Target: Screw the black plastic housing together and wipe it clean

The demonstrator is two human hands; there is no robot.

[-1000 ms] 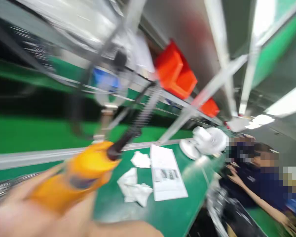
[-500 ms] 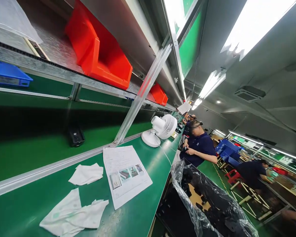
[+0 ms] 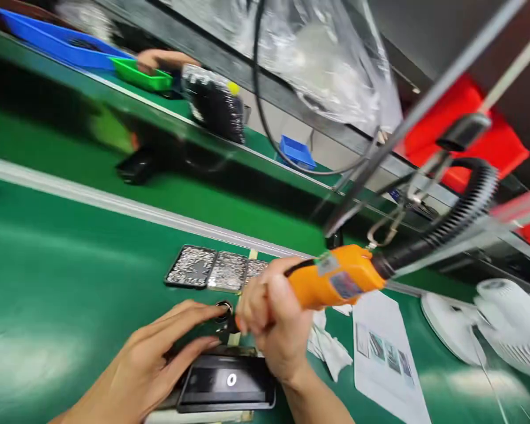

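Note:
My right hand is wrapped round an orange electric screwdriver, which hangs tilted from a black coiled hose. The driver's tip points down-left to a small black part with a round ring. My left hand steadies that part, index fingertip on the ring and thumb lower down. Motion blur hides the exact contact at the tip. Just below both hands lies a dark rectangular device with a lit white mark. Behind them are trays of small metallic pieces, probably screws.
Printed sheets and white cloths lie to the right, before a white fan. Overhead, a shelf holds a blue bin, a green tray and a red bin. Another person's hand reaches into the green tray.
The view has swung left from the fan and aisle to the work spot. Both my hands, the screwdriver, the trays and the device have come into view.

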